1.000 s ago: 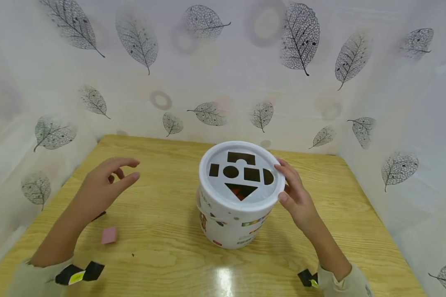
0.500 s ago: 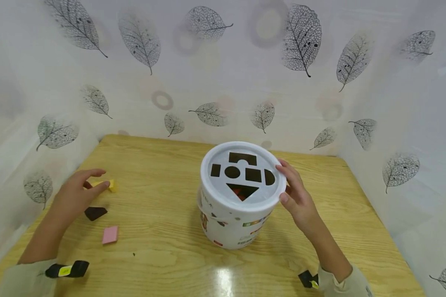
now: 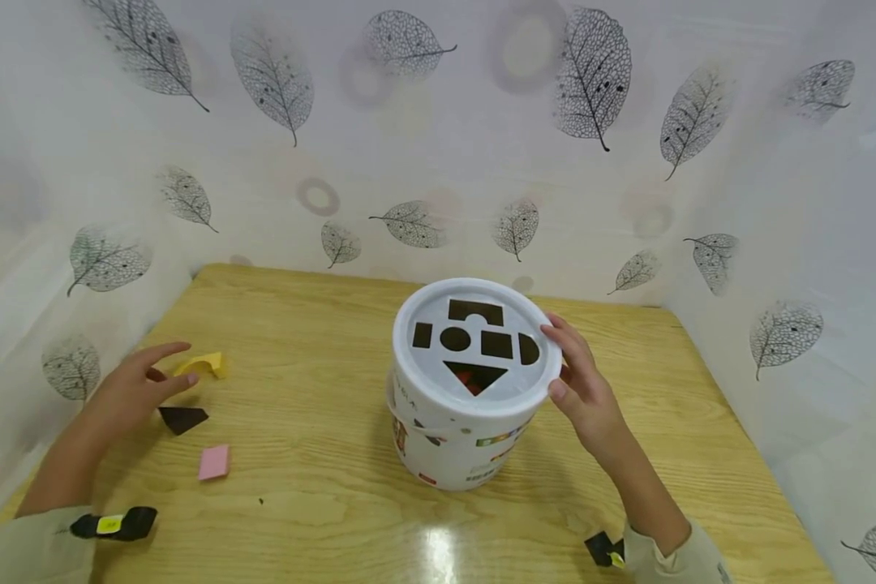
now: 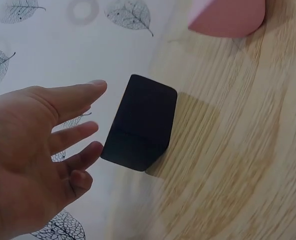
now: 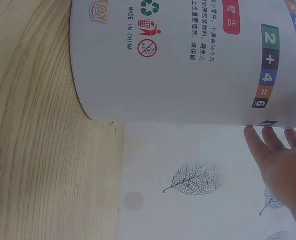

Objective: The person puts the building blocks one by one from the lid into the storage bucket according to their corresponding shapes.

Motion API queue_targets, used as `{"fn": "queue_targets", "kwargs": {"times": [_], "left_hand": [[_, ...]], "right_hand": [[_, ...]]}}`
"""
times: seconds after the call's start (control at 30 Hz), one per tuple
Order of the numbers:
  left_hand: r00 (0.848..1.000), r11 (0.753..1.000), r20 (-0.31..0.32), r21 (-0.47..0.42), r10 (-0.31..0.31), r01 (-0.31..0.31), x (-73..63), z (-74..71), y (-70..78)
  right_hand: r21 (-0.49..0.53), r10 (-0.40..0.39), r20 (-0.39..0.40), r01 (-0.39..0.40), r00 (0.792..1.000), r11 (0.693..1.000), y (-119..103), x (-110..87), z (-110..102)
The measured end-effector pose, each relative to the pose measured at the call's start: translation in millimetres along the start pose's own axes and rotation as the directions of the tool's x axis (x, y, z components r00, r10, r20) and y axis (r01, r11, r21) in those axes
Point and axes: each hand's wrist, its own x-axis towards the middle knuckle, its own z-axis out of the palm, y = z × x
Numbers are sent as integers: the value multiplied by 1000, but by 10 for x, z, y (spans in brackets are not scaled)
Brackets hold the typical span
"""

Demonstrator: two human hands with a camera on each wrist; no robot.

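A white bucket [image 3: 453, 446] stands upright on the table, its lid [image 3: 467, 397] cut with shaped holes. At the lid's right rim my right hand [image 3: 590, 397] rests its fingertips and thumb; the right wrist view shows fingers against the bucket's side. On the left, my left hand [image 3: 127, 393] hovers with fingers spread and nothing in its grasp. Just beyond its fingertips lies a yellow arch block [image 3: 208, 364]. A black block [image 4: 140, 122] is close to the left fingers, seemingly apart from them. Nearer the front sits a pink block [image 3: 214, 462].
The wooden table [image 3: 321, 519] runs back to a pale cloth [image 3: 438, 146] printed with leaves, which also hangs at both sides. Something red shows through the triangular hole [image 3: 476, 376]. A tiny dark speck [image 3: 260, 501] lies near the pink block.
My left hand has moved left and down from the middle-left air, uncovering the yellow arch and the black block. My right hand stays at the lid's rim.
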Motion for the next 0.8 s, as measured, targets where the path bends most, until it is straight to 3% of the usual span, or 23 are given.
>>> {"fn": "queue_targets", "kwargs": {"times": [0.2, 0.37, 0.53, 0.8], "left_hand": [[1000, 1000, 20, -23, 1, 0, 17, 14, -56], [1000, 1000, 5, -22, 5, -4, 3, 16, -97], [1000, 1000, 11, -29, 9, -9, 9, 13, -161], [1000, 999, 26, -51, 14, -13, 22, 23, -237]], "right_hand": [[-3, 28, 4, -28, 1000, 1000, -8, -6, 0], [16, -5, -4, 5, 1000, 1000, -1, 3, 10], [5, 29, 1, -29, 1000, 1000, -1, -8, -1], [6, 2, -5, -2, 1000, 1000, 21, -4, -6]]}}
